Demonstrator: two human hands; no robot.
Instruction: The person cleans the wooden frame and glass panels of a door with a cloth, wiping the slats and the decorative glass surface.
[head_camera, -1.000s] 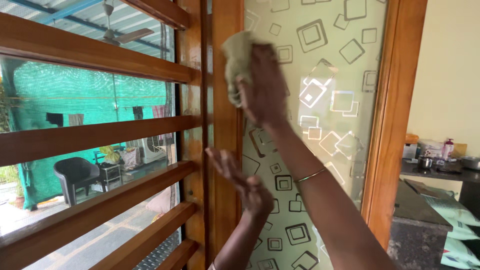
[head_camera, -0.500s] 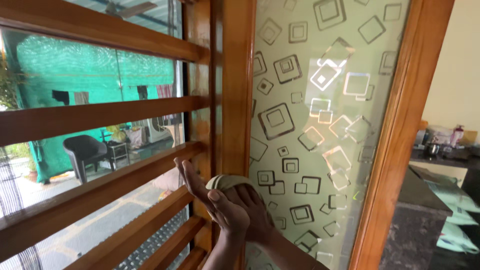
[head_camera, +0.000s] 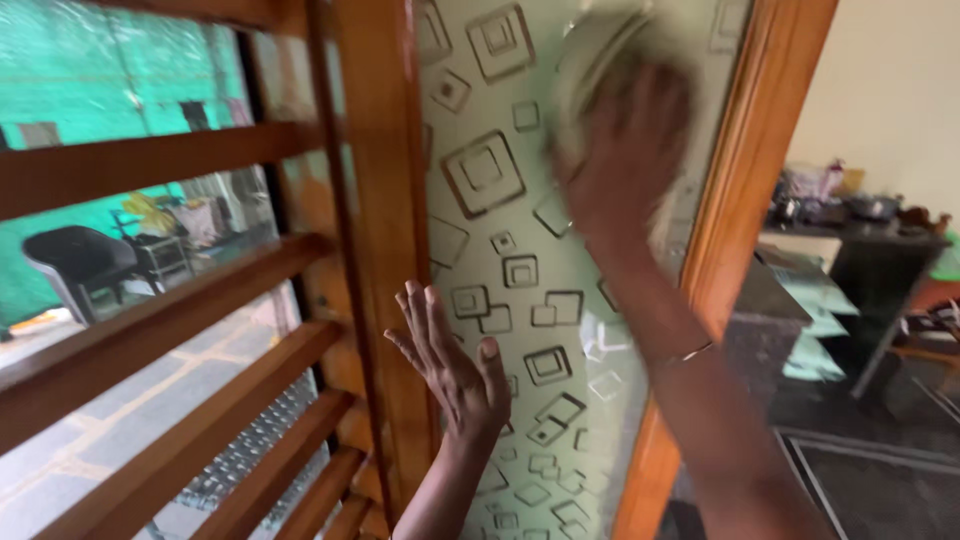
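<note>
Cloth (head_camera: 590, 60): pale, bunched, motion-blurred, in the upper middle of the frame, pressed flat against the frosted glass panel (head_camera: 500, 230). Only its upper and left edges show past the fingers.

Right hand (head_camera: 625, 140): raised high, back toward the viewer, fingers closed over the cloth and holding it to the glass. Outline blurred. A thin metal bangle (head_camera: 690, 352) sits on the forearm below, at centre right.

Left hand (head_camera: 450, 360): lower centre of the frame, fingers spread and straight, palm facing the panel, empty. It stands just beside the glass near the wooden door frame (head_camera: 380, 200); whether the palm actually touches the glass cannot be told.

Glass panel: pale green, printed with nested square outlines of varied size, some tilted. Set between two varnished wooden uprights, the right one (head_camera: 760, 180) running diagonally down the frame.

Left of the frame: horizontal wooden slats (head_camera: 150, 320) across a window opening. Through them, a dark plastic chair (head_camera: 75, 265) at far left and green netting (head_camera: 120, 80) at the upper left, over a paved yard.

Right of the frame: a dark worktop (head_camera: 860, 235) carrying small kitchen items too blurred to identify, against a cream wall (head_camera: 890, 90). Dark floor below.
</note>
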